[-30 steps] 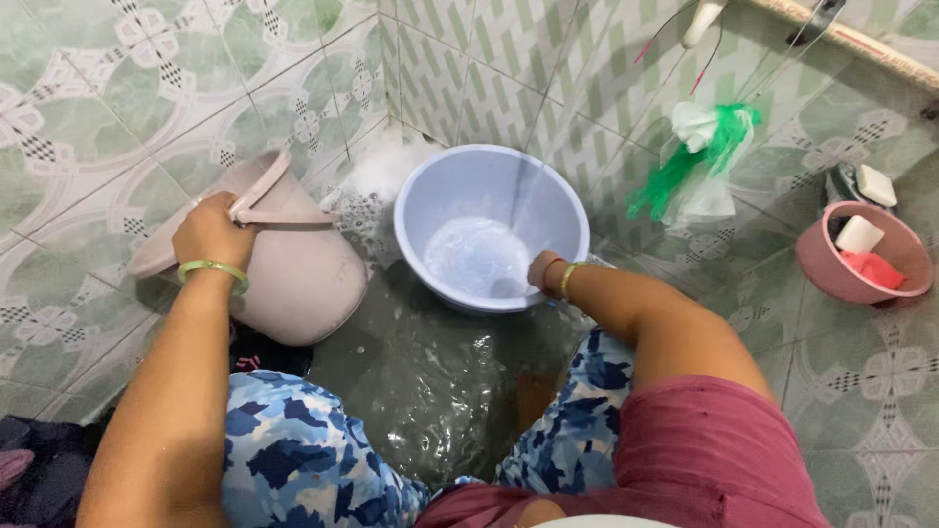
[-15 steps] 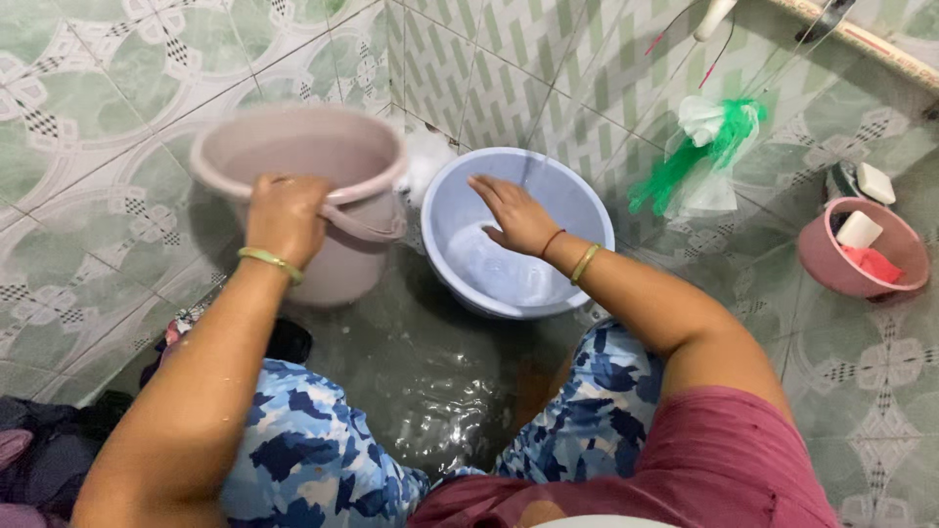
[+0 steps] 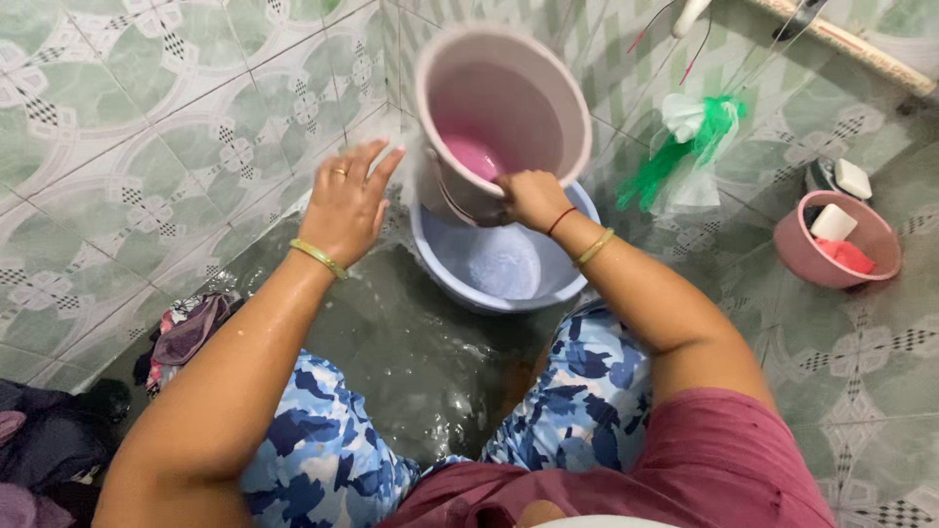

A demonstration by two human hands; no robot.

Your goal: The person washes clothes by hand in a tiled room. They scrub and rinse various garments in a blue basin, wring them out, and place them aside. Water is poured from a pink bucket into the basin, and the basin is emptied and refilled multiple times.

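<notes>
Head view: a smooth, round pinkish plastic bucket (image 3: 504,122) is gripped at its near rim by the right hand (image 3: 533,198), fingers closed over the edge. It is held tilted above a pale blue plastic basin (image 3: 499,269), its mouth turned toward the camera and its long axis slanting away toward the glossy tiled wall (image 3: 147,88). The left hand (image 3: 350,200) is spread open beside the bucket, touching nothing. The floor (image 3: 411,342) is covered with rippled water.

View: single head camera, worn by the person
Facing: steeply down at wet tiled floor (image 3: 88,284)
Range: close, at arm's length
</notes>
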